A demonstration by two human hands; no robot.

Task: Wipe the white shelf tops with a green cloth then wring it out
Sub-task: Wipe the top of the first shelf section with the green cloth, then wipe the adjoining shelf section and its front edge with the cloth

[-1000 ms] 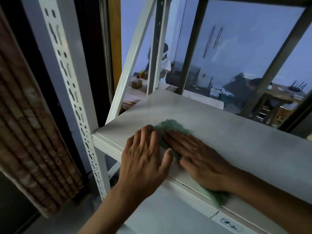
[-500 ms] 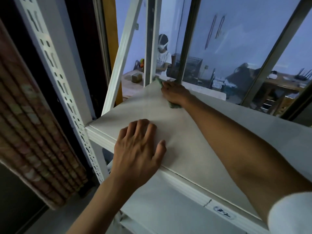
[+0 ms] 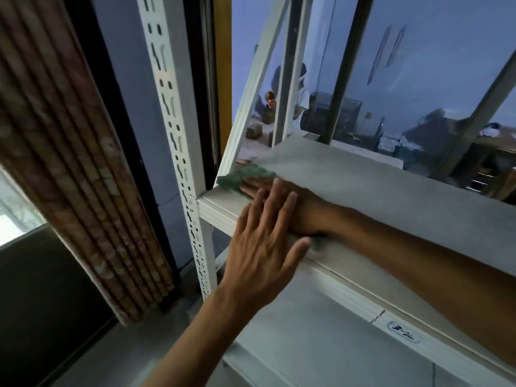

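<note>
Your right hand presses the green cloth flat, fingers straight, at the shelf top's near-left corner. Your left hand hovers open, holding nothing. The cloth is soft and limp — bunch it in both fists to wring.

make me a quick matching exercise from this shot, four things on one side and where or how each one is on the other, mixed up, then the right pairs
Things
1. green cloth
2. left hand
3. label
4. slotted upright

Places or states
A. on the shelf's front rail, lower right
B. stands at the shelf's left front corner
C. under the right hand at the shelf top's left edge
D. fingers spread, over the right wrist at the front edge

Pairs: 1-C, 2-D, 3-A, 4-B
</note>
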